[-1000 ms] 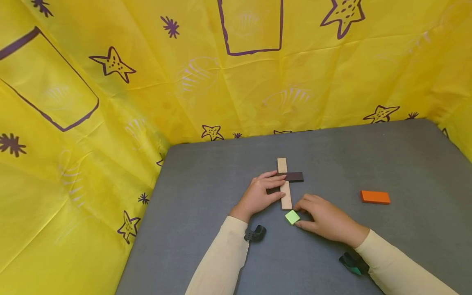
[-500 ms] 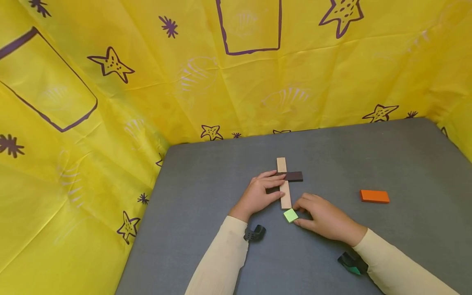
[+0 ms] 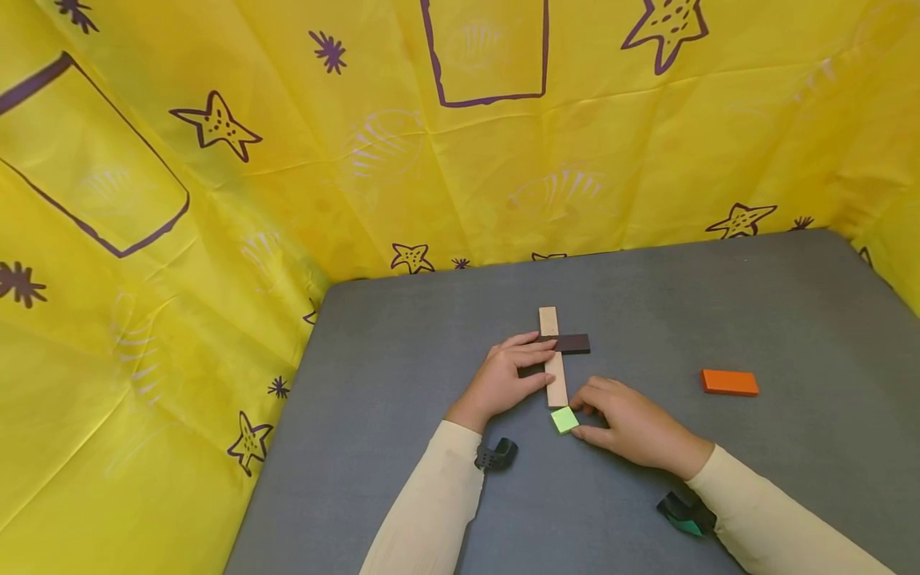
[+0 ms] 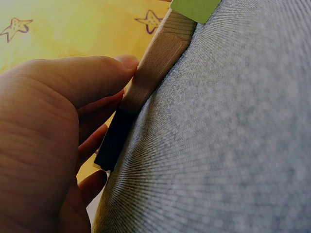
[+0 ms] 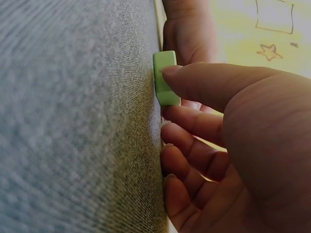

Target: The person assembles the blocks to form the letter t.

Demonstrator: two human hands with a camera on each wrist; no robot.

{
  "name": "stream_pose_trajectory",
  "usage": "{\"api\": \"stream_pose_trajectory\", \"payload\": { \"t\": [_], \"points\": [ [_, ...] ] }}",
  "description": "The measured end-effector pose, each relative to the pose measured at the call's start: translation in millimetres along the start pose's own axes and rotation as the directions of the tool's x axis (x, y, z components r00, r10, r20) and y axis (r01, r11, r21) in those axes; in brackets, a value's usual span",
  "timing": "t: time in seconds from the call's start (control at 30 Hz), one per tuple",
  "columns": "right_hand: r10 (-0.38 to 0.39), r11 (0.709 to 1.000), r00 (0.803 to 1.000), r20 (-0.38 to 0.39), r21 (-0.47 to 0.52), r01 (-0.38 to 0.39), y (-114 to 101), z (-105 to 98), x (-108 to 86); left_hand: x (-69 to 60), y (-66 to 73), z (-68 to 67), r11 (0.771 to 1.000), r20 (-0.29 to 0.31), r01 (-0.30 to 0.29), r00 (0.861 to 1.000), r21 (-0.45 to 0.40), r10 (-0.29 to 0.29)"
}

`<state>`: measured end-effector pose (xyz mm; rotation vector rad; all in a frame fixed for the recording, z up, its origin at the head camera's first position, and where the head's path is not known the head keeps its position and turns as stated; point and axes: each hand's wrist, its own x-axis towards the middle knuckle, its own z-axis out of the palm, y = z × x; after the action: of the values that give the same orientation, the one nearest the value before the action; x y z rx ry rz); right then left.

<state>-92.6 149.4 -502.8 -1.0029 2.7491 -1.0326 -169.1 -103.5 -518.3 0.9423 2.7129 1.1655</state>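
Observation:
In the head view my right hand pinches a small light-green block between thumb and index finger, flat on the cloth at the near end of a pale wooden block. My left hand rests with extended fingers on that wooden block and on a dark brown block lying crosswise beyond it. Past the dark block, a second pale wooden block continues the line. The left wrist view has the thumb touching the wooden block. The left fingers cover the dark block's left end.
An orange block lies apart on the grey cloth surface, to the right. A yellow curtain with starfish and fish drawings hangs behind and at the sides. Both wrists wear dark straps, the left one close to the cloth.
The right hand has slid the green block slightly leftward and toward the wooden block's near end, turning it a little. The left hand has stayed in place on the blocks.

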Motion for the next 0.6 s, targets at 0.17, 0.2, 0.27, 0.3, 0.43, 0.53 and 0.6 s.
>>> {"api": "stream_pose_trajectory", "payload": {
  "t": [0.17,0.2,0.27,0.3,0.43,0.53,0.6],
  "points": [
    [-0.004,1.000,1.000,0.004,0.016,0.004,0.8,-0.2,-0.5,-0.6,-0.6,-0.3,1.000,0.005,-0.003,1.000,-0.004,0.003],
    [-0.003,1.000,1.000,0.006,0.018,0.003,1.1,-0.3,-0.5,-0.7,-0.7,-0.4,1.000,0.005,-0.003,1.000,-0.006,0.003],
    [0.000,1.000,1.000,0.010,0.021,0.000,1.6,-0.2,-0.1,-0.8,-1.1,-0.4,1.000,0.007,-0.001,1.000,-0.008,0.001],
    [0.001,1.000,1.000,0.012,0.021,-0.002,1.8,-0.1,0.1,-0.8,-1.3,-0.5,1.000,0.007,0.000,1.000,-0.010,0.000],
    [0.009,1.000,1.000,0.018,0.026,-0.009,2.5,-0.5,-0.1,-0.6,-0.8,-0.4,1.000,0.008,0.002,1.000,-0.014,-0.002],
    [0.013,0.999,1.000,0.023,0.036,-0.013,1.9,-1.7,-0.4,-0.8,-0.9,-0.5,1.000,0.008,0.003,1.000,-0.013,-0.002],
    [0.013,0.999,1.000,0.027,0.044,-0.015,1.2,-2.7,-0.5,-1.0,-0.9,-0.6,1.000,0.009,0.001,1.000,-0.009,-0.001]
  ]
}}
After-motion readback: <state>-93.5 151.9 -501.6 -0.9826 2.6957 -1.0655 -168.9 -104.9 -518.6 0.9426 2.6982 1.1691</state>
